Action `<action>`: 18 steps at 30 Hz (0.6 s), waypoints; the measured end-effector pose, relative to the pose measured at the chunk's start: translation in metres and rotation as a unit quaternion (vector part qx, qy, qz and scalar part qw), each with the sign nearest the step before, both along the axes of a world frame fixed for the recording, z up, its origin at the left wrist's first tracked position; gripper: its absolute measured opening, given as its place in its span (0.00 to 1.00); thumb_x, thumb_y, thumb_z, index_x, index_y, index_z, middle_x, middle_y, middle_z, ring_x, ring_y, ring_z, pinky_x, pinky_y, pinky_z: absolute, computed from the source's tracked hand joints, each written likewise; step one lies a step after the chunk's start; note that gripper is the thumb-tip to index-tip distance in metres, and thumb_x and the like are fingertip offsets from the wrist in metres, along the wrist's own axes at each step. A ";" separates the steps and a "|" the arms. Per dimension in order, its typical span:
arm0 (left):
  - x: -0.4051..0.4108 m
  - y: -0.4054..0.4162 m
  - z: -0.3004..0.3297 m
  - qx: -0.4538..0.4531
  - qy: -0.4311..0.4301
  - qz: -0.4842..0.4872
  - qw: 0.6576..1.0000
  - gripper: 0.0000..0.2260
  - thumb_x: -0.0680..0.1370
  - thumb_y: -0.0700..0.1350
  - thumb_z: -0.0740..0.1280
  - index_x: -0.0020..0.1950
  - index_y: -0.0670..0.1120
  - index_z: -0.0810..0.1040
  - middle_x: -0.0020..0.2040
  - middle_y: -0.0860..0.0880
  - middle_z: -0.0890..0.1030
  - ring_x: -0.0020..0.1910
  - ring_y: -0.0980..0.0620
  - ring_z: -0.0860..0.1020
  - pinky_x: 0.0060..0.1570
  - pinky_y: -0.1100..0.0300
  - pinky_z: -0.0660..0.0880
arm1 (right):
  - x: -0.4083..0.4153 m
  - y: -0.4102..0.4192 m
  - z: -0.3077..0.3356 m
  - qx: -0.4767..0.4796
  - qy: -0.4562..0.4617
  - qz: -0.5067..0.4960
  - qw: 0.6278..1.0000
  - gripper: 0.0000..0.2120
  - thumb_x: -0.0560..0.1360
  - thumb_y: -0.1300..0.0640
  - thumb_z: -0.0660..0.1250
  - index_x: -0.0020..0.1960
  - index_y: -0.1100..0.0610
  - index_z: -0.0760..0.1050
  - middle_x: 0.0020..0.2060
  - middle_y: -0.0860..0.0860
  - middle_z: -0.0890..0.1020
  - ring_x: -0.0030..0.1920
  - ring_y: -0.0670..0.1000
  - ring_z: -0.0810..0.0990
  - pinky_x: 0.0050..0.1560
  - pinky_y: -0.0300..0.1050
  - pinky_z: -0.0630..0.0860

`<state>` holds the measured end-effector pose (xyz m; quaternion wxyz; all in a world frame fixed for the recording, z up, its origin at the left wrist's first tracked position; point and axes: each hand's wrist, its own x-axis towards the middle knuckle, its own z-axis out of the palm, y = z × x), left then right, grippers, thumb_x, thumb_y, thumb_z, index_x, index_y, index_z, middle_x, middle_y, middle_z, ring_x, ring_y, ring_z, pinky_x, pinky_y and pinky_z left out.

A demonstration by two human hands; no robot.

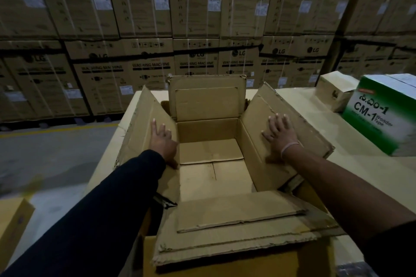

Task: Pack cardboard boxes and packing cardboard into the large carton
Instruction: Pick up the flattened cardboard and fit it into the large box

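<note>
The large brown carton (207,130) stands open in front of me on a pale surface, all its flaps spread outward. Its inside holds nothing but the bare bottom flaps. My left hand (163,141) lies flat on the left flap with its fingers apart and the thumb at the inner edge. On the right flap, my right hand (280,134) presses down flat with its fingers spread. A small brown cardboard box (335,93) sits at the back right. Beside it stands a green and white box (382,114) marked CM-1 Wonder Tape.
The pale worktop (299,94) runs to the right behind the carton. A wall of stacked washing machine cartons (195,18) fills the background. Grey floor with a yellow line (56,130) lies to the left. A yellowish box corner (13,227) shows at lower left.
</note>
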<state>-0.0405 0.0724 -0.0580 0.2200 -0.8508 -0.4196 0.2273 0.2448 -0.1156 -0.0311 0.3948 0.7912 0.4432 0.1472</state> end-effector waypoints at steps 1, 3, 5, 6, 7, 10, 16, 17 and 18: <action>0.001 0.000 0.001 -0.001 0.003 0.000 1.000 0.38 0.73 0.73 0.66 0.78 0.55 0.70 0.83 0.40 0.59 0.82 0.33 0.49 0.71 0.21 0.38 | 0.002 0.001 -0.001 0.000 0.009 0.002 1.000 0.48 0.77 0.25 0.57 0.86 0.47 0.42 0.82 0.64 0.36 0.81 0.70 0.35 0.79 0.69 0.38; 0.002 -0.001 0.002 -0.002 0.010 -0.001 1.000 0.38 0.73 0.73 0.65 0.78 0.55 0.70 0.83 0.40 0.58 0.82 0.33 0.49 0.71 0.21 0.38 | 0.004 0.003 -0.001 0.003 0.024 0.001 1.000 0.49 0.76 0.25 0.59 0.86 0.47 0.42 0.82 0.64 0.36 0.81 0.70 0.35 0.80 0.67 0.39; 0.001 -0.003 0.005 -0.001 0.018 -0.005 1.000 0.39 0.73 0.74 0.65 0.79 0.54 0.69 0.83 0.40 0.58 0.82 0.33 0.49 0.72 0.22 0.38 | 0.004 0.006 0.001 -0.001 0.027 -0.003 1.000 0.49 0.76 0.26 0.60 0.86 0.47 0.42 0.82 0.64 0.36 0.81 0.70 0.35 0.80 0.67 0.39; 0.001 -0.005 0.007 0.001 0.017 -0.010 1.000 0.39 0.74 0.74 0.65 0.79 0.53 0.69 0.83 0.39 0.58 0.82 0.33 0.50 0.72 0.22 0.39 | 0.002 0.007 0.001 -0.003 0.024 -0.005 1.000 0.48 0.76 0.27 0.60 0.86 0.47 0.43 0.83 0.64 0.37 0.81 0.70 0.36 0.80 0.68 0.38; 0.001 -0.008 0.009 0.004 0.013 -0.016 1.000 0.39 0.74 0.73 0.65 0.79 0.52 0.69 0.82 0.39 0.60 0.82 0.34 0.51 0.73 0.23 0.40 | -0.001 0.007 0.002 -0.004 0.016 -0.005 1.000 0.47 0.77 0.28 0.60 0.86 0.47 0.44 0.83 0.64 0.38 0.81 0.71 0.36 0.80 0.69 0.38; 0.002 -0.016 0.014 0.010 -0.022 -0.023 0.999 0.34 0.77 0.67 0.67 0.78 0.50 0.69 0.81 0.37 0.63 0.82 0.33 0.54 0.76 0.26 0.42 | -0.014 0.011 0.005 0.002 -0.013 -0.002 1.000 0.43 0.79 0.30 0.59 0.85 0.48 0.48 0.83 0.63 0.42 0.81 0.71 0.39 0.77 0.75 0.37; 0.005 -0.027 0.014 0.017 -0.064 -0.025 0.998 0.33 0.76 0.64 0.70 0.77 0.50 0.68 0.80 0.37 0.64 0.82 0.33 0.54 0.77 0.29 0.43 | -0.029 0.013 0.013 0.000 -0.040 0.011 0.999 0.43 0.78 0.27 0.57 0.85 0.47 0.50 0.84 0.62 0.44 0.82 0.70 0.39 0.75 0.78 0.36; 0.006 -0.028 0.014 0.016 -0.071 -0.024 0.997 0.33 0.76 0.64 0.70 0.77 0.50 0.69 0.80 0.37 0.63 0.82 0.33 0.53 0.77 0.29 0.43 | -0.028 0.013 0.014 0.003 -0.043 0.015 0.999 0.43 0.78 0.27 0.56 0.85 0.47 0.51 0.84 0.62 0.44 0.82 0.70 0.38 0.75 0.78 0.35; 0.008 -0.030 0.014 0.015 -0.077 -0.023 0.997 0.33 0.76 0.65 0.69 0.77 0.51 0.69 0.80 0.37 0.63 0.82 0.33 0.53 0.77 0.29 0.43 | -0.028 0.013 0.015 0.010 -0.042 0.021 0.999 0.43 0.78 0.27 0.56 0.85 0.47 0.51 0.84 0.62 0.45 0.82 0.69 0.38 0.75 0.78 0.35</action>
